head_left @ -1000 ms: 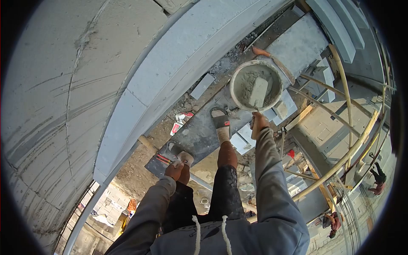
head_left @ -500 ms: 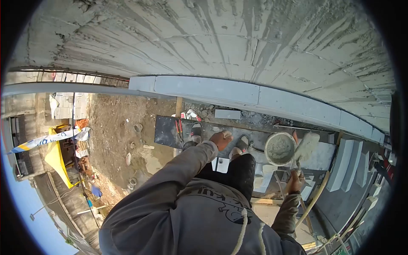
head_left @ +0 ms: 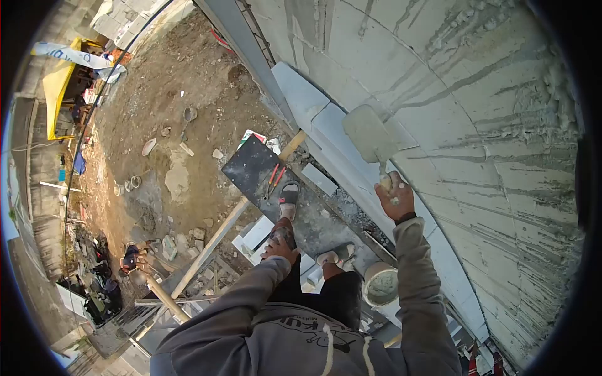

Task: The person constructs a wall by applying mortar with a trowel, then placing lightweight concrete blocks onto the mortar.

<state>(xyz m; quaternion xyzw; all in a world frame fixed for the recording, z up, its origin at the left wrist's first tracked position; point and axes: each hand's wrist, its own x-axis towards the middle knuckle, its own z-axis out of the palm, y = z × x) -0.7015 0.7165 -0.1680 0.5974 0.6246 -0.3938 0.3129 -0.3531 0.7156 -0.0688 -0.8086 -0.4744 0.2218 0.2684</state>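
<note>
My right hand (head_left: 396, 197) is wrapped round the handle of a trowel (head_left: 369, 133). The broad blade, coated in grey mortar, is in front of the wall (head_left: 476, 156) beside the pale block ledge (head_left: 301, 94); whether it touches cannot be told. My left hand (head_left: 281, 250) lies over my bent knee with its fingers spread, holding nothing. Below my right forearm stands a bucket (head_left: 367, 276) with grey mortar (head_left: 384, 287) inside, partly hidden by the sleeve.
My feet are on a dark, narrow platform (head_left: 251, 166), where a red-handled tool (head_left: 274, 178) lies. A loose pale block (head_left: 319, 180) sits by the ledge. Wooden poles (head_left: 210, 247) support the platform's side. Far below is rubble-strewn ground (head_left: 207, 94), with a yellow canopy (head_left: 56, 94) beyond.
My view has turned. The trowel has gone from beside the bucket up to the wall in my right hand. My left hand has come down from mid-air onto my knee and spread its fingers.
</note>
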